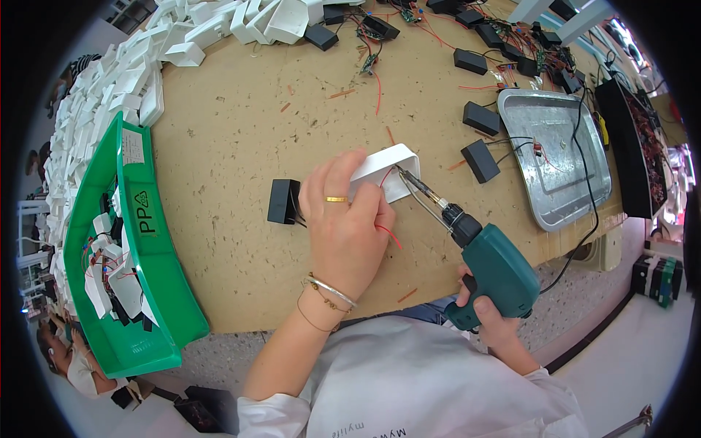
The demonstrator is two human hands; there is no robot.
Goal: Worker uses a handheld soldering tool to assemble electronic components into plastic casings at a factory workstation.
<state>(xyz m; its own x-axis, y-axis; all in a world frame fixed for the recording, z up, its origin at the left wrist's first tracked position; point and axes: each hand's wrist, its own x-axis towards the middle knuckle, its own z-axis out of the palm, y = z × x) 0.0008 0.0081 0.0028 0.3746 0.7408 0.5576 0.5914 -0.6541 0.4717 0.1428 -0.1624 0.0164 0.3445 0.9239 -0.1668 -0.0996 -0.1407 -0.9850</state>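
My left hand (343, 226), with a ring and bracelets, is closed on a white plastic housing (391, 157), its open side toward the right. A red wire (391, 236) sticks out by the fingers. My right hand (493, 317) grips the handle of a green pistol-shaped soldering gun (500, 266). Its thin tip, with a feed tube alongside, reaches into the housing's opening; whether it touches anything inside cannot be made out. Just left of my left hand lies a black box-shaped part (283, 201) with dark leads running under the fingers.
At left stands a green bin (164, 292) holding white housings and wired parts. White housings (109, 95) are heaped at the far left. A metal tray (558, 197) lies at right, crossed by a black cable (593, 197). Black boxes (480, 160) with wires line the far right.
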